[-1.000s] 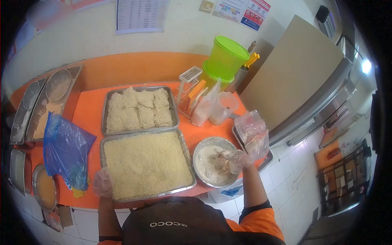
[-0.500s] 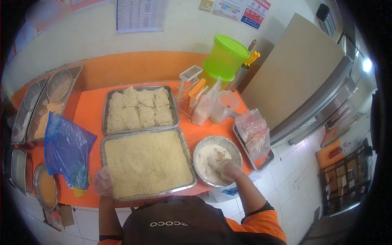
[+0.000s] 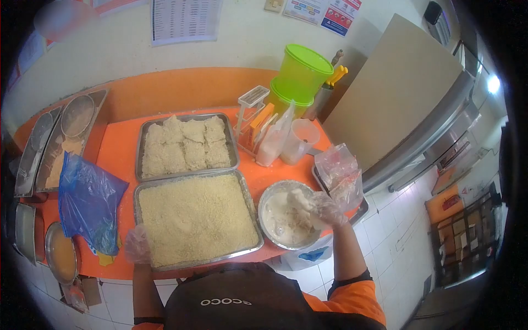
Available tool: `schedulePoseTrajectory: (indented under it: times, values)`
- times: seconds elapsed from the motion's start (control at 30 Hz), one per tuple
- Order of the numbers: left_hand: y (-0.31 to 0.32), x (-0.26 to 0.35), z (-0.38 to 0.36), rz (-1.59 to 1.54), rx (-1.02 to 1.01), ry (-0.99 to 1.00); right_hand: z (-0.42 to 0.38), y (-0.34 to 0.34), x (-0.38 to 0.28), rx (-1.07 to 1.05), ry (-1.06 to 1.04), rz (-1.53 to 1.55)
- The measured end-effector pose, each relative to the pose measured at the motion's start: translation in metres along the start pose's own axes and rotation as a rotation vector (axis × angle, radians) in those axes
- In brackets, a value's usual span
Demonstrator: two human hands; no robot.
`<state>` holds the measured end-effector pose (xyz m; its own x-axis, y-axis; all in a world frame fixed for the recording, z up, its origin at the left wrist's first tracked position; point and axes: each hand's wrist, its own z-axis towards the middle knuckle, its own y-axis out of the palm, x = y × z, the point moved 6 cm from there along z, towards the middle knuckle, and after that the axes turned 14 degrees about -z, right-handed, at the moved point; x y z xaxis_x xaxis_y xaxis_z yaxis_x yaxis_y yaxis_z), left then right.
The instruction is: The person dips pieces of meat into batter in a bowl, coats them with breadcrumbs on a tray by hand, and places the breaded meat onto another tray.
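My right hand (image 3: 328,212), in a clear plastic glove, is closed on a piece of meat (image 3: 300,199) coated in white batter. It lifts the piece at the right side of a round metal bowl (image 3: 263,220) of batter. My left hand (image 3: 137,245), also gloved, lies at the left rim of a metal tray (image 3: 144,258) filled with pale crumbs (image 3: 195,217). Its fingers look stretched along the rim and hold nothing I can see. Behind that tray, a second tray (image 3: 237,159) bears several crumb-coated pieces (image 3: 184,140) in rows.
A blue plastic bag (image 3: 91,192) lies left of the crumb tray. Metal bins (image 3: 82,124) and a bowl of yellowish liquid (image 3: 61,253) stand farther left. Behind the batter bowl are a plastic jug (image 3: 300,140) and green tubs (image 3: 305,69). A bagged tray (image 3: 360,212) sits at right.
My right hand has risen out of the batter and moved slightly right and up, bringing the white-coated piece of meat up with it. My left hand stays at the tray's rim.
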<state>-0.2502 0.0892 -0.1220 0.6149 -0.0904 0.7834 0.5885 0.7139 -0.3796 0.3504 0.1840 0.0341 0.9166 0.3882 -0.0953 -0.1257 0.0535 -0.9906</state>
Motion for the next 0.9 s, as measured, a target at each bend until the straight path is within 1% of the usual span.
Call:
schedulePoseTrajectory:
  times: [0.03,0.07,0.1,0.13,0.2,0.23,0.27,0.3,0.33,0.37,0.47,0.57,0.67,0.7,0.73,0.77,0.8,0.83,0.87,0.9]
  values:
    - [0.006,-0.029,-0.005,-0.007,-0.006,-0.068,0.006,-0.018,-0.020,-0.186,0.192,0.005]
    - [0.006,-0.032,-0.006,0.071,0.011,-0.003,0.008,-0.036,-0.041,-0.377,0.379,-0.021]
    - [0.006,-0.035,-0.006,0.151,0.032,0.061,0.005,-0.029,-0.042,-0.424,0.358,-0.096]
    - [0.004,-0.021,-0.006,0.315,0.075,0.258,-0.004,-0.005,-0.028,-0.417,0.240,-0.186]
    - [0.005,-0.007,-0.001,0.403,0.050,0.308,-0.020,0.041,-0.002,-0.274,-0.038,-0.269]
    - [0.005,-0.001,0.003,0.326,-0.015,0.158,-0.020,0.036,-0.011,-0.234,-0.140,-0.296]
    - [0.004,0.012,0.004,0.299,-0.061,0.099,-0.026,0.032,-0.011,-0.321,-0.191,-0.310]
    - [0.002,0.027,0.006,0.274,-0.105,0.038,-0.023,0.014,-0.024,-0.411,-0.144,-0.422]
    - [-0.001,0.054,0.012,0.298,-0.133,0.072,-0.019,-0.004,-0.038,-0.501,-0.093,-0.532]
    - [-0.002,0.068,0.016,0.321,-0.161,0.109,-0.019,-0.010,-0.042,-0.589,-0.039,-0.640]
    - [0.002,0.038,0.013,0.398,-0.128,0.021,-0.026,0.032,-0.023,-0.373,0.080,-0.474]
    - [-0.004,0.060,0.016,0.324,-0.099,-0.105,-0.023,0.041,-0.047,-0.079,0.070,-0.365]
    - [0.002,0.018,0.004,0.394,-0.148,-0.081,-0.014,0.064,-0.064,-0.375,0.260,-0.522]
    - [0.003,0.013,0.003,0.410,-0.149,-0.083,-0.012,0.070,-0.058,-0.396,0.270,-0.459]
    - [0.001,0.021,0.006,0.415,-0.127,-0.101,-0.007,0.079,-0.048,-0.418,0.277,-0.397]
    - [0.000,0.016,0.004,0.372,-0.092,-0.063,-0.006,0.086,-0.038,-0.441,0.284,-0.334]
    - [0.000,0.011,0.002,0.331,-0.058,-0.024,-0.006,0.077,-0.039,-0.443,0.235,-0.209]
    - [0.007,-0.017,-0.005,0.238,-0.007,0.072,-0.004,0.059,-0.040,-0.442,0.186,-0.086]
    - [0.007,-0.020,-0.007,0.210,0.017,0.131,-0.002,0.042,-0.039,-0.442,0.138,0.037]
    - [0.008,-0.022,-0.009,0.183,0.041,0.190,-0.001,0.028,-0.034,-0.412,0.090,0.040]
